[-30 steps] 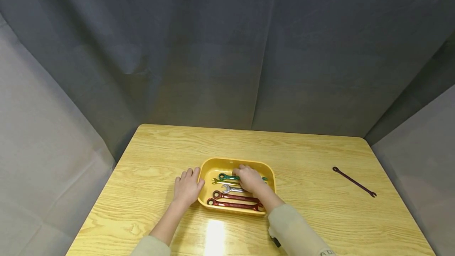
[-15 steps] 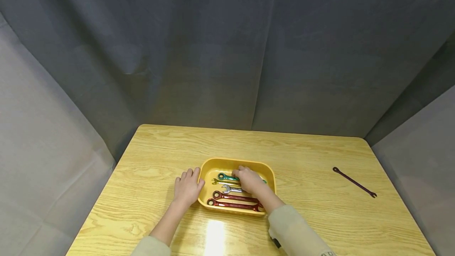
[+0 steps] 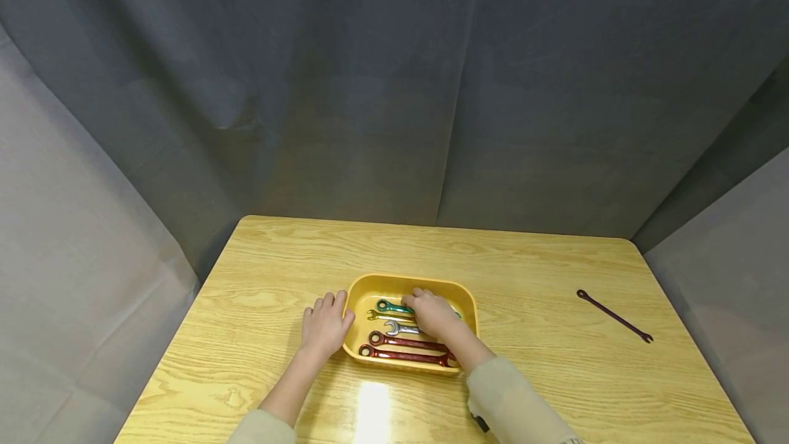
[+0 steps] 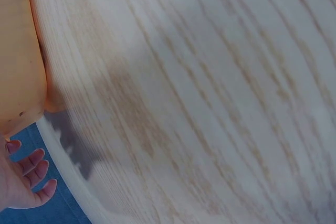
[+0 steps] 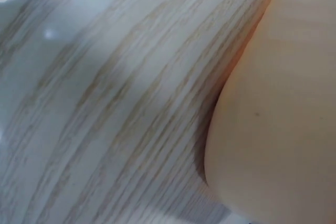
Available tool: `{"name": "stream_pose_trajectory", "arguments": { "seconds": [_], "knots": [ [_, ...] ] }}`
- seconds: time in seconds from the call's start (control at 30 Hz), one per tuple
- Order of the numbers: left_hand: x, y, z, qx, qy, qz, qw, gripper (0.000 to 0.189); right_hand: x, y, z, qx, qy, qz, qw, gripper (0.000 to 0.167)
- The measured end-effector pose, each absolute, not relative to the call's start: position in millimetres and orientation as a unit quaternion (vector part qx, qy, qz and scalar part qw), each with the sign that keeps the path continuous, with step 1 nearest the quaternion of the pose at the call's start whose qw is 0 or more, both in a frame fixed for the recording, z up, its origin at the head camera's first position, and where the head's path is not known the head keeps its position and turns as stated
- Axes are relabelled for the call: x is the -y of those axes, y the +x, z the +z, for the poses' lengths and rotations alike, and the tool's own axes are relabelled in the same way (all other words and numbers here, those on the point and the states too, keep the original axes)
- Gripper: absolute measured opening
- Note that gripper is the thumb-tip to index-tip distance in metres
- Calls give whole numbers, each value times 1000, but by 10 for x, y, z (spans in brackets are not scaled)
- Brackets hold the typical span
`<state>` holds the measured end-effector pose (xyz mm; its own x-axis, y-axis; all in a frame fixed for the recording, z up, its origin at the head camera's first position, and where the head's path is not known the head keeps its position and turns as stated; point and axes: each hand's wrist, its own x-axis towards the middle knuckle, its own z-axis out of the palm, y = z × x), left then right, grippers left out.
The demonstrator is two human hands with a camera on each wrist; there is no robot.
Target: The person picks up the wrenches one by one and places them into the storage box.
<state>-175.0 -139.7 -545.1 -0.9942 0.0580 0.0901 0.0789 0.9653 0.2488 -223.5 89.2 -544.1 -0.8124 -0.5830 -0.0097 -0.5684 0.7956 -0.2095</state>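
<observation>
My left hand (image 3: 323, 324) is at the left end of a yellow tray (image 3: 465, 301), its thumb over the rim and its fingers outside the wall. In the left wrist view, loosely curled fingertips of the left hand (image 4: 26, 177) show below the tray's outer wall (image 4: 18, 66). My right hand (image 3: 433, 312) reaches into the tray, its fingers on a green ratcheting wrench (image 3: 393, 306) whose middle they hide. Nearer me lie a yellow wrench (image 3: 391, 317), a silver wrench (image 3: 401, 328) and two red ratcheting wrenches (image 3: 409, 342), side by side. The right wrist view shows only the tray wall (image 5: 278, 129) and tabletop.
A dark purple wrench (image 3: 615, 316) lies slanted on the wooden table (image 3: 277, 245), well to the right of the tray. Grey cloth (image 3: 345, 88) hangs behind the table and on both sides.
The green wrench has slid slightly left under my right hand's fingers, its far end less visible. My left hand and the tray have stayed put.
</observation>
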Motion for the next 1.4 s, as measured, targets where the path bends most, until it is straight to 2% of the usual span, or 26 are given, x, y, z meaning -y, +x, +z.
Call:
{"name": "stream_pose_trajectory", "arguments": {
  "seconds": [0.3, 0.6, 0.9, 1.4],
  "knots": [
    [1396, -1751, -5448, 991, -34, -123, 39, 35, -919, -2178, -5399, -936, -337, -94, -32, 28],
    [1399, -1744, -5445, 991, -37, -125, 39, 35, -976, -2134, -5339, -929, -353, -85, -72, 29],
    [1402, -1754, -5451, 991, -35, -125, 39, 35, -1064, -2111, -5232, -926, -354, -98, -82, 36],
    [1396, -1755, -5454, 991, -35, -120, 42, 34, -1295, -2169, -5206, -915, -351, -123, -158, 33]
  ]
}}
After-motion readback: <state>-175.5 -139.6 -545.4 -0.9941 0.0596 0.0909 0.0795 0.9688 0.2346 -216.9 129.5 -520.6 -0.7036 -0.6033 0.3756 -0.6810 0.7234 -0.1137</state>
